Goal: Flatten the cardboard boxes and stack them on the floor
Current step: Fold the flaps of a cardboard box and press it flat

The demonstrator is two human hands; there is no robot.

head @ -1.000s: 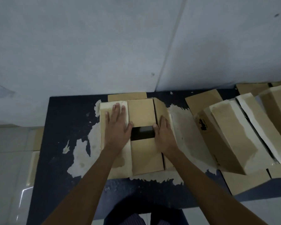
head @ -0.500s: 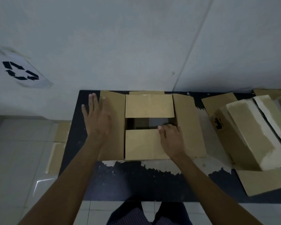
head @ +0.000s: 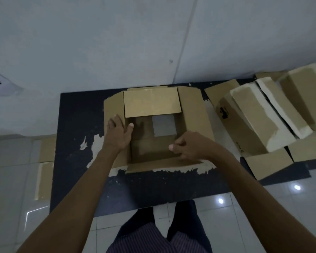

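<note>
Head view: an open box (head: 153, 125) is seen standing on a dark mat (head: 77, 114) against the pale wall (head: 117, 42), its flaps spread outward. The left hand (head: 118, 136) is laid over the left rim with fingers spread, thumb inside, its grip wide and closed on nothing. The right hand (head: 190, 146) is curled at the near right rim; its grip looks narrow and seems pinched on the wall edge, though that cannot be told for sure. The cardboard is judged light and stiff along its panels but weak at the creases, so hold is best taken at opposite corners and the walls pushed slantwise. More boxes (head: 254, 121) are leaned together to the right, and flattened pieces (head: 44, 167) are laid on the glossy tiled floor (head: 13, 198) to the left.
</note>
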